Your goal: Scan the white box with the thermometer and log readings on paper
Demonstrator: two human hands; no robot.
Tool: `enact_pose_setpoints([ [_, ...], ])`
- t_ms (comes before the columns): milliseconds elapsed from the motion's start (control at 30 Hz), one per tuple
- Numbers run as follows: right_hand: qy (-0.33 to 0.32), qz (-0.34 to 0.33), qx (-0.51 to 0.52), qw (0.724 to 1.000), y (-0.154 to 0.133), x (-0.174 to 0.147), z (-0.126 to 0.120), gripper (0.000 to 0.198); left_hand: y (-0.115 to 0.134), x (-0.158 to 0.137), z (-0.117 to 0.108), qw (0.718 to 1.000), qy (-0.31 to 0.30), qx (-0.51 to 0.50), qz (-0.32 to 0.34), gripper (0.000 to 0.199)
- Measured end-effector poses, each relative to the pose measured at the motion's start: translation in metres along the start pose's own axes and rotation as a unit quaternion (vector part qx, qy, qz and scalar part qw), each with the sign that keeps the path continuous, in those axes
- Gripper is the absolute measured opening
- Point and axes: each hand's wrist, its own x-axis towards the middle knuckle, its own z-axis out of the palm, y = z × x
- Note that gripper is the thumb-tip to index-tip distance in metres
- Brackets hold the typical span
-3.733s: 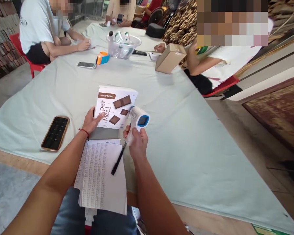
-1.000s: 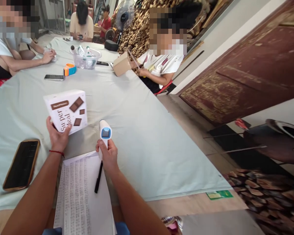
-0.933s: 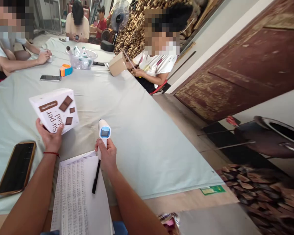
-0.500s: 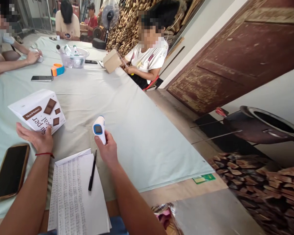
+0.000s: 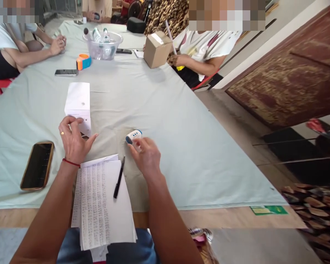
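The white box (image 5: 77, 96) stands on the cloth in front of my left hand (image 5: 74, 141). That hand is open, thumb stretched out to the right and fingertips at the box's near side; whether they touch it is unclear. My right hand (image 5: 147, 156) has thumb and fingers around the handle of a white and blue infrared thermometer (image 5: 136, 135), which is tilted over low at the tabletop. Its handle is mostly hidden by the fingers. Between my forearms lie handwritten paper sheets (image 5: 99, 205) with a black pen (image 5: 119, 178) on top.
A smartphone (image 5: 37, 165) lies left of my left wrist. Farther off are another phone (image 5: 66, 72), an orange and blue tape roll (image 5: 84, 62), a clear basin (image 5: 103, 47) with bottles and a cardboard box (image 5: 157, 51). People sit around the table (image 5: 195, 154).
The white box has gone from tilted in my left hand to standing on the table, and that hand has opened. My right hand has turned the thermometer over and lowered it. The view has shifted.
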Motion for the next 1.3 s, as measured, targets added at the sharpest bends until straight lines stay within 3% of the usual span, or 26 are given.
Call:
enact_pose_setpoints([
  [100, -0.089, -0.019, 0.015, 0.996, -0.004, -0.009, 0.003, 0.033, -0.015, -0.006, 0.018, 0.996, 0.064, 0.003, -0.063, 0.076],
  [200, -0.138, -0.003, -0.028, 0.990, -0.007, -0.014, 0.006, 0.036, -0.026, -0.010, 0.035, 0.992, 0.077, 0.006, -0.104, 0.090],
  [367, -0.181, -0.003, 0.000, 0.983, -0.015, -0.013, 0.002, 0.010, -0.037, -0.011, 0.038, 0.986, 0.090, -0.026, -0.137, 0.076],
  [467, -0.165, -0.011, 0.117, 0.979, -0.015, -0.009, 0.002, 0.019, -0.045, -0.011, 0.032, 0.985, 0.091, -0.045, -0.139, 0.069],
  [567, -0.153, -0.001, 0.300, 0.941, -0.014, -0.005, 0.009, 0.022, -0.055, -0.010, 0.025, 0.984, 0.090, -0.043, -0.145, 0.064],
  [700, -0.133, 0.030, 0.522, 0.842, -0.017, -0.001, 0.017, 0.033, -0.052, -0.004, 0.010, 0.983, 0.104, -0.003, -0.153, 0.057],
  [767, -0.122, 0.038, 0.592, 0.795, -0.019, 0.001, 0.018, 0.034, -0.037, -0.005, -0.002, 0.989, 0.054, 0.047, -0.126, 0.048],
  [833, -0.099, 0.031, 0.636, 0.765, -0.022, 0.002, 0.017, 0.038, -0.016, -0.013, -0.015, 0.986, -0.091, 0.104, -0.090, 0.034],
  [900, -0.072, 0.018, 0.655, 0.752, -0.024, 0.001, 0.015, 0.041, 0.004, -0.026, -0.024, 0.962, -0.219, 0.152, -0.058, 0.026],
  [1000, -0.044, 0.008, 0.648, 0.760, -0.027, -0.001, 0.014, 0.036, 0.022, -0.050, -0.028, 0.920, -0.352, 0.166, -0.034, 0.015],
  [1133, -0.028, 0.030, 0.635, 0.772, -0.032, -0.006, 0.015, 0.040, 0.024, -0.063, -0.021, 0.904, -0.382, 0.189, -0.026, 0.009],
  [1300, 0.031, 0.035, 0.634, 0.772, -0.038, -0.008, 0.019, 0.029, 0.023, -0.041, 0.004, 0.912, -0.356, 0.203, -0.010, 0.013],
])
